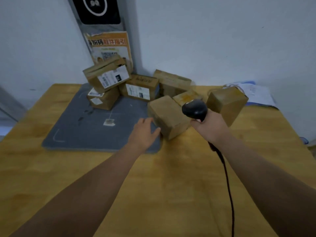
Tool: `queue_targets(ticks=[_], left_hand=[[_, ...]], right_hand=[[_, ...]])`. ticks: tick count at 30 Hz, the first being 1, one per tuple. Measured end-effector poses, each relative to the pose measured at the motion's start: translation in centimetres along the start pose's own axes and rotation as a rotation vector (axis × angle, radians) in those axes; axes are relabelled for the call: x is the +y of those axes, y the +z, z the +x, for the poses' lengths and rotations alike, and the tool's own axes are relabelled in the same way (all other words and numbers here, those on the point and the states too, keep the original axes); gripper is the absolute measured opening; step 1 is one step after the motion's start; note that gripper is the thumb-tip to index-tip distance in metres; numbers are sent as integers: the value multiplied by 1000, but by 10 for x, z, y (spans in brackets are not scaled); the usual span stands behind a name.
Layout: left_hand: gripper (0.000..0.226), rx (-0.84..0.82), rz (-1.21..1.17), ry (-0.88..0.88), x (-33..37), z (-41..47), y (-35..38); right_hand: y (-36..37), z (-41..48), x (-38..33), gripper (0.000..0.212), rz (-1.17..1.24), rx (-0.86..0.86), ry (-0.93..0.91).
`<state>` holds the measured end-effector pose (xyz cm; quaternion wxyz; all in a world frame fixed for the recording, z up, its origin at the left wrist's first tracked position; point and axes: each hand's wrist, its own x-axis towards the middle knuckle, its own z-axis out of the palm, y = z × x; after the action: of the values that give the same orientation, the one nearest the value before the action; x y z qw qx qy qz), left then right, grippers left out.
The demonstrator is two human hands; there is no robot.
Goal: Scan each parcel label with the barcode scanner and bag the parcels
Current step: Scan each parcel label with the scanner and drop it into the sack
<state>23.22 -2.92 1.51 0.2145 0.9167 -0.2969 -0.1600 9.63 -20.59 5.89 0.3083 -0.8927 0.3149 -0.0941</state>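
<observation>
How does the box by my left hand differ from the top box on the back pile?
The near box shows only plain brown faces; the top box shows a white label. The near box sits low at the grey mat's edge; the top box rests tilted on other boxes. Both are brown cardboard.

Both bare arms stretched forward; the left hand lay palm-down, fingers relaxed, while the right hand curled its fingers round a scanner, its head above them.

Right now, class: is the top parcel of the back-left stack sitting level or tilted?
Tilted: the top parcel rests askew on the lower parcel, right end higher.
</observation>
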Motion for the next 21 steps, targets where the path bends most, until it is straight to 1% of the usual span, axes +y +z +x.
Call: queue_targets(ticks=[3,5,7,9,11,12,14,16,19,20,21], left_hand=[[66,20,14,-40,1,47,-5],[73,33,-2,-58,2,75,-6],[81,31,-60,-98,4,101,-6],[91,19,-161,-165,5,126,-1],[101,8,-267,-233,1,144,5],[105,2,-309,-253,-2,150,9],[108,8,-395,-274,-11,159,17],[109,42,-527,-325,-22,161,21],[106,55,-722,-388,-40,163,25],[101,47,-745,-383,-41,162,27],[95,53,-773,-372,-41,160,29]], right_hand=[[4,45,1,19,157,0,64],[3,75,-6,25,308,61,77],[1,110,-14,29,399,95,101],[7,146,-16,27,361,25,139],[20,178,-10,23,232,-72,178],[27,192,-4,31,152,-102,203],[37,212,4,50,12,-92,260],[44,222,7,58,-46,-92,298],[60,231,17,83,108,-133,371],[68,234,24,87,135,-154,380],[73,236,30,85,130,-177,368]])
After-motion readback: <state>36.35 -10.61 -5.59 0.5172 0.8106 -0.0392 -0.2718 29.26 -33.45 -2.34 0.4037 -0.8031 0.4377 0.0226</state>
